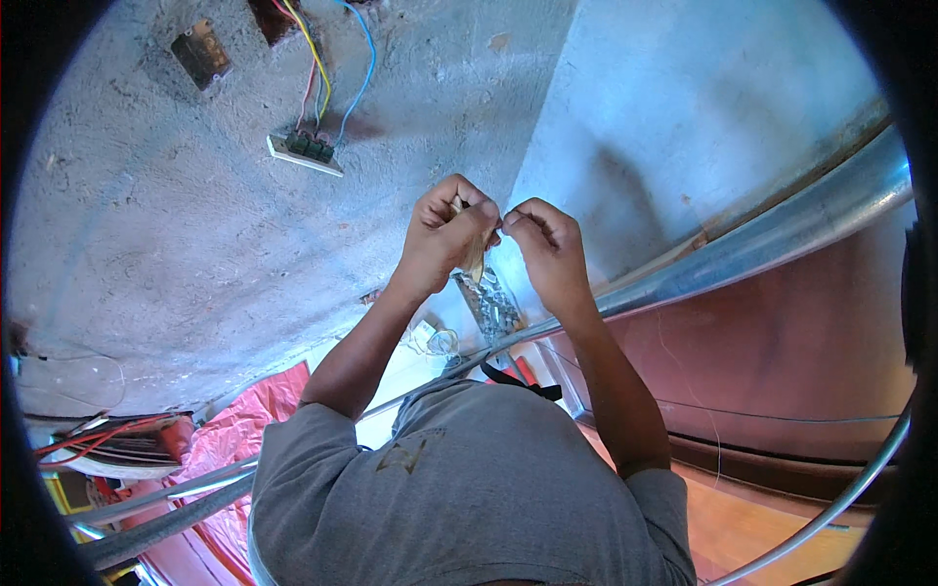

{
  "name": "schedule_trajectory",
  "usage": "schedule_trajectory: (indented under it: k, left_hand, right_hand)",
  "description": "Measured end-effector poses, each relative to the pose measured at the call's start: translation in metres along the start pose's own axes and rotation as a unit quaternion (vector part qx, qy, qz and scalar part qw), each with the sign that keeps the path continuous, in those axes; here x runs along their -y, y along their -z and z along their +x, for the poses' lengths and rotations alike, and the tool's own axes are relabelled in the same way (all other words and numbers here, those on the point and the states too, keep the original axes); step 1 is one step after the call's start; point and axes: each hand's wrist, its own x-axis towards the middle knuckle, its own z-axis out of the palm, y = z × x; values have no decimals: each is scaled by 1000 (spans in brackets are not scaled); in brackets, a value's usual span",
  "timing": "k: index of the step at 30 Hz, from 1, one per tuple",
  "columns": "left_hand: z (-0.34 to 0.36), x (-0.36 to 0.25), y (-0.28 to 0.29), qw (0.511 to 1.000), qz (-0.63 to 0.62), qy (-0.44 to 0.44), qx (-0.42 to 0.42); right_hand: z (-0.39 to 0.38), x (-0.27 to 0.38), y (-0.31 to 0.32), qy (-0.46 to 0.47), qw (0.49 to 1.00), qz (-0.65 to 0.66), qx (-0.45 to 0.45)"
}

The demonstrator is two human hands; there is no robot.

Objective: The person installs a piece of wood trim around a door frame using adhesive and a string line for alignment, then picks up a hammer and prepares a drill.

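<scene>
Wires in blue, yellow and red hang at the far left and run down to a pale switch plate with dark terminals on its back, which dangles in front of a rough grey wall. Farther left, we see a metal box set into that wall.

In the middle, both hands are raised close together, well apart from the plate. We see the left hand with its fingers curled round a tan strip, pressing it under the thumb; the strip's lower end pokes out below. The right hand is beside it, thumb and forefinger brought together at the left fingertips. We cannot tell whether those two digits grip anything, nor what the strip is.

Below the hands, we make out a long holder full of small silvery pieces, with a coil of pale wire just left of it. A shiny metal pipe crosses the right side in front of a reddish-brown surface. Nearest to us is the wearer's grey shirt, and a pink sheet lies at the near left.
</scene>
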Motion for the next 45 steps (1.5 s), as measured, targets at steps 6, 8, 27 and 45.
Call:
schedule_trajectory:
  k: [6, 8, 27, 45]
  left_hand:
    - [7, -9, 5, 993, -83, 72, -44]
    - [11, -4, 19, 982, -158, 84, -58]
    - [51, 87, 92, 990, 22, 65, -120]
    - [116, 52, -8, 837, 235, 257, 422]
  right_hand:
    - [-1, 5, 5, -59, 989, 36, 131]
    - [-5, 12, 0, -114, 980, 107, 126]
    - [-2, -54, 6, 165, 926, -339, 13]
    - [-116, 83, 92, 370, 895, -215, -126]
